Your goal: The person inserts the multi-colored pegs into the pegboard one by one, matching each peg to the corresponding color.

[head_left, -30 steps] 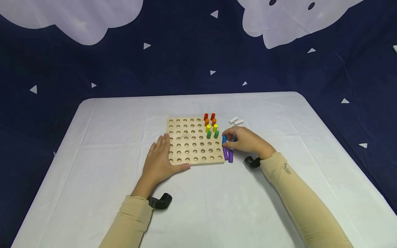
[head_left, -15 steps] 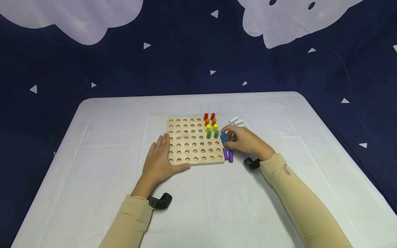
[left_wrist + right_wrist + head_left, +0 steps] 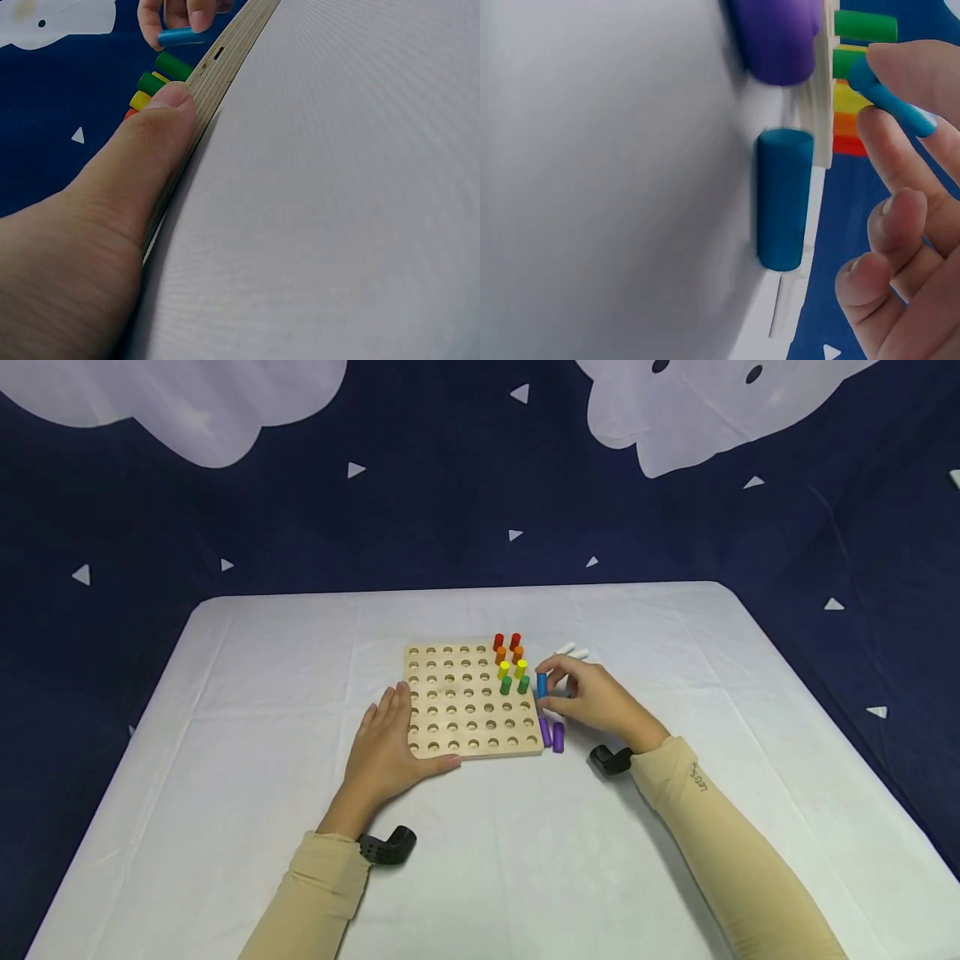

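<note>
My left hand (image 3: 382,752) rests along the left side of the wooden peg board (image 3: 502,754), fingers stretched out and thumb on the front edge. In the left wrist view, that thumb (image 3: 154,139) presses the board's side. Just past the board's right edge, my right hand (image 3: 596,697) pinches a blue peg (image 3: 542,685) between thumb and fingertips. The right wrist view shows the held blue peg (image 3: 892,101) tilted, off the table. A second blue peg (image 3: 784,199) lies on the cloth below. Green pegs (image 3: 523,685) stand upright in the board nearby.
Pairs of red (image 3: 498,642), orange (image 3: 501,656) and yellow pegs (image 3: 521,669) stand in the board's right two columns. Two purple pegs (image 3: 558,737) lie by its right edge. White pegs (image 3: 564,648) lie beyond my right hand. A white cloth (image 3: 480,860) covers the table.
My right hand has lifted the blue peg and shifted it slightly away from me, now partly covering the white pegs. The left hand has stayed in place on the board.
</note>
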Demonstrator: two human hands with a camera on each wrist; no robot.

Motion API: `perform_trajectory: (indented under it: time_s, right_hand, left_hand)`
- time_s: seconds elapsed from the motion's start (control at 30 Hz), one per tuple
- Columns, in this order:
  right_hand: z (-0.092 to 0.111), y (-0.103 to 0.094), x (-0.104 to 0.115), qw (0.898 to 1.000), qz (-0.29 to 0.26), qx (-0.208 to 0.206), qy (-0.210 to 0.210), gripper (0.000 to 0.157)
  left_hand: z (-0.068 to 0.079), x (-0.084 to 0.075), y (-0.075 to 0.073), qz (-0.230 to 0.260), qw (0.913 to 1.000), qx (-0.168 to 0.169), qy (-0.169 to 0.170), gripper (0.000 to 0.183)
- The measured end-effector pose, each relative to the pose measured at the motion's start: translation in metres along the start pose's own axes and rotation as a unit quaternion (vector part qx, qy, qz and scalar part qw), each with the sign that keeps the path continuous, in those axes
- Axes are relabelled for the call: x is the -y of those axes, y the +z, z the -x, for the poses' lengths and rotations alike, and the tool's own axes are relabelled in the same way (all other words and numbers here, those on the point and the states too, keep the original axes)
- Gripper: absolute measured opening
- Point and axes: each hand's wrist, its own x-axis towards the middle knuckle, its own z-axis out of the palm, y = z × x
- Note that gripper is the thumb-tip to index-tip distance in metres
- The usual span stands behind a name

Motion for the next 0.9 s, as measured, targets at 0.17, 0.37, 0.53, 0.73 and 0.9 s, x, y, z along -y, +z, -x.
perform_trajectory:
  time_s: [0.17, 0.37, 0.53, 0.73, 0.9]
  right_hand:
    - [0.0, 0.004, 0.005, 0.999, -0.018, -0.009, -0.036, 0.041]
    - [-0.002, 0.011, 0.016, 0.998, -0.02, -0.01, -0.062, 0.039]
    - [-0.005, 0.018, 0.027, 0.997, 0.036, -0.009, -0.066, 0.031]
    - [-0.009, 0.025, 0.037, 0.992, 0.104, -0.003, -0.073, 0.027]
    - [-0.012, 0.029, 0.04, 0.987, 0.134, -0.009, -0.091, 0.025]
  left_hand:
    - [0.0, 0.0, -0.001, -0.002, 1.0, 0.0, 0.0, 0.142]
    - [0.0, -0.001, -0.001, 0.0, 1.0, 0.001, -0.001, 0.141]
    - [0.0, -0.001, -0.001, 0.003, 1.0, 0.001, -0.002, 0.141]
    - [-0.001, 0.0, -0.001, 0.003, 1.0, 0.002, -0.002, 0.14]
    - [0.0, 0.0, -0.001, 0.002, 1.0, 0.002, 0.0, 0.14]
